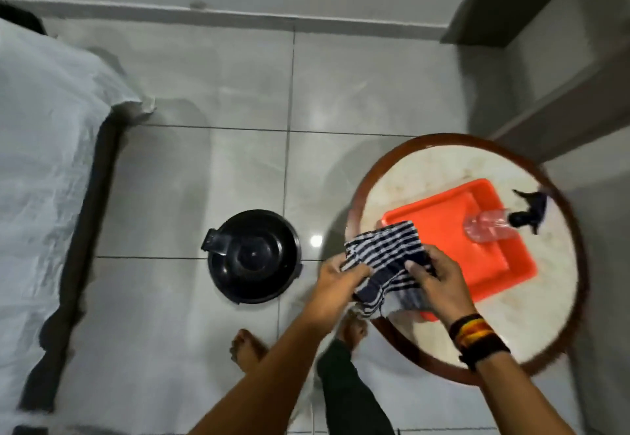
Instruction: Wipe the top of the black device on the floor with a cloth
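Note:
A round black device (254,255) with a glossy lid stands on the grey tiled floor, left of a round table. Both hands hold a navy-and-white striped cloth (385,254) over the table's left edge. My left hand (335,284) grips the cloth's left side. On the cloth's right side my right hand (439,281) pinches it, a black, red and yellow band on that wrist. The cloth hangs bunched between the hands, well to the right of the device and apart from it.
The round table (402,175) has a wooden rim and pale top, bearing an orange tray (453,230) with a clear spray bottle (494,226) lying on it. A bed with a white sheet (44,134) fills the left. My bare feet (247,349) stand just below the device.

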Demonstrator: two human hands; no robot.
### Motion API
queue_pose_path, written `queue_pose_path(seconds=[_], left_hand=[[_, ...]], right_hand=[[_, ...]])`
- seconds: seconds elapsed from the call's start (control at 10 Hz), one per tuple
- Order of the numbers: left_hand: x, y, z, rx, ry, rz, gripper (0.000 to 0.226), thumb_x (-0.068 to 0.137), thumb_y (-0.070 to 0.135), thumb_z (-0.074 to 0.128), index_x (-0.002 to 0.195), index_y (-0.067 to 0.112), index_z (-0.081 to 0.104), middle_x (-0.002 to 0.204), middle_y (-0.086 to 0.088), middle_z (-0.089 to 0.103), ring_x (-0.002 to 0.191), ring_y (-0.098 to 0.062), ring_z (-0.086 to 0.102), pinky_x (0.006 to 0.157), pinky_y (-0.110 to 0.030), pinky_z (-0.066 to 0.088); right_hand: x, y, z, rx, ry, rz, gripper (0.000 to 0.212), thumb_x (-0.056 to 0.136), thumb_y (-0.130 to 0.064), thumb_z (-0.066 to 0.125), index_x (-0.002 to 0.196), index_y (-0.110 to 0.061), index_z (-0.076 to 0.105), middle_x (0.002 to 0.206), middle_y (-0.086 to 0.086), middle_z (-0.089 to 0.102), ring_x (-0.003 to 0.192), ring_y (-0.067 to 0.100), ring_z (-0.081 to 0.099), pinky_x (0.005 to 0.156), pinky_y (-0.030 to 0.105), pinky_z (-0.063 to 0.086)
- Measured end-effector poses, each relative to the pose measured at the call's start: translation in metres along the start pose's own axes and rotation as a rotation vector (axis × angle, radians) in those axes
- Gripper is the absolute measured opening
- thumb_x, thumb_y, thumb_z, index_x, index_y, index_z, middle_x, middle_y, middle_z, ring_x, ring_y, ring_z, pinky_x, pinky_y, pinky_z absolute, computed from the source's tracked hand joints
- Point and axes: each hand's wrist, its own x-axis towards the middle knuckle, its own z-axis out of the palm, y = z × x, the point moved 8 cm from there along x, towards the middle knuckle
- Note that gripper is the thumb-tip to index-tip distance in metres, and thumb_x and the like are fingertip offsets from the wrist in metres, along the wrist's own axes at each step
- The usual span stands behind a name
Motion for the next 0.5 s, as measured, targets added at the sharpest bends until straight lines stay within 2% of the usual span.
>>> queue_pose_path(seconds=[0.1, 0.2, 0.3, 0.4, 0.5], left_hand=[[0.008, 0.002, 0.076, 0.034, 0.086, -0.035, 0.015, 0.088, 0.012, 0.075, 0.101, 0.019, 0.076, 0.087, 0.000, 0.082, 0.079, -0.015, 0.079, 0.069, -0.026, 0.063], [0.034, -0.002, 0.112, 0.139, 0.169, -0.079, 0.016, 0.086, 0.020, 0.074, 0.103, 0.022, 0.074, 0.098, -0.002, 0.081, 0.089, -0.022, 0.078, 0.083, -0.037, 0.065], [0.060, -0.003, 0.125, 0.296, 0.251, -0.054, 0.026, 0.089, 0.022, 0.070, 0.115, 0.017, 0.072, 0.108, -0.005, 0.078, 0.099, -0.027, 0.075, 0.089, -0.038, 0.062], [0.058, 0.022, 0.126, 0.666, 0.341, 0.153, 0.030, 0.099, 0.029, 0.061, 0.124, 0.014, 0.066, 0.116, -0.007, 0.074, 0.105, -0.027, 0.072, 0.088, -0.036, 0.060], [0.047, 0.047, 0.137, 1.038, 0.351, 0.492, 0.042, 0.106, 0.032, 0.041, 0.143, 0.015, 0.051, 0.137, -0.010, 0.064, 0.121, -0.026, 0.065, 0.095, -0.038, 0.058]], right_hand=[[0.020, 0.017, -0.073, -0.040, 0.059, 0.062, 0.029, 0.092, 0.009, 0.061, 0.092, -0.019, 0.066, 0.089, -0.005, 0.069, 0.083, 0.013, 0.062, 0.083, 0.030, 0.048], [0.054, 0.046, -0.097, -0.085, 0.060, 0.131, 0.028, 0.089, 0.009, 0.065, 0.086, -0.019, 0.066, 0.086, 0.002, 0.069, 0.083, 0.021, 0.062, 0.087, 0.040, 0.051], [0.093, 0.085, -0.103, -0.146, 0.053, 0.193, 0.030, 0.085, 0.002, 0.072, 0.086, -0.028, 0.069, 0.094, 0.009, 0.073, 0.092, 0.025, 0.067, 0.095, 0.049, 0.056], [0.111, 0.082, -0.088, -0.321, 0.026, 0.128, 0.028, 0.085, -0.009, 0.070, 0.111, -0.019, 0.072, 0.113, 0.012, 0.075, 0.108, 0.032, 0.069, 0.097, 0.043, 0.055], [0.103, 0.051, -0.068, -0.708, 0.095, -0.067, 0.047, 0.095, -0.015, 0.053, 0.142, -0.010, 0.051, 0.150, 0.016, 0.052, 0.138, 0.035, 0.048, 0.116, 0.045, 0.038]])
